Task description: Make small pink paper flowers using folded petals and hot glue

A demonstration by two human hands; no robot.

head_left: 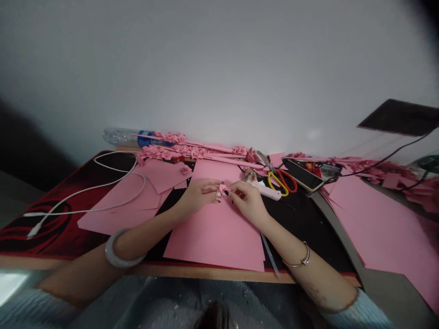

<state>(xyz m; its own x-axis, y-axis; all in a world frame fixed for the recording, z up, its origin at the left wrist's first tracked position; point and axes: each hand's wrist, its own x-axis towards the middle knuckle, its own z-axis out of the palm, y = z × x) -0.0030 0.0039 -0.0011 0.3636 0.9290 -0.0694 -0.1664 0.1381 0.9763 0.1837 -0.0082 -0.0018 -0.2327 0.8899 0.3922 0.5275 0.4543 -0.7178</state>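
Between my two hands is a small folded pink paper flower [223,190]. My left hand [199,195] pinches it from the left with the fingertips. From the right, my right hand [249,203] grips its other side between thumb and fingers. Both hands are just above a large pink paper sheet [219,235] that lies on the black and red mat. Close to my right hand is a white glue gun [269,191], with scissors [278,182] that have yellow and red handles beyond it.
Several paper flowers on pink stems [195,151] lie along the wall, beside a plastic bottle [123,137]. A white cable [92,211] loops over pink sheets [120,205] at left. A phone [303,175] rests at right, near more pink paper [380,224].
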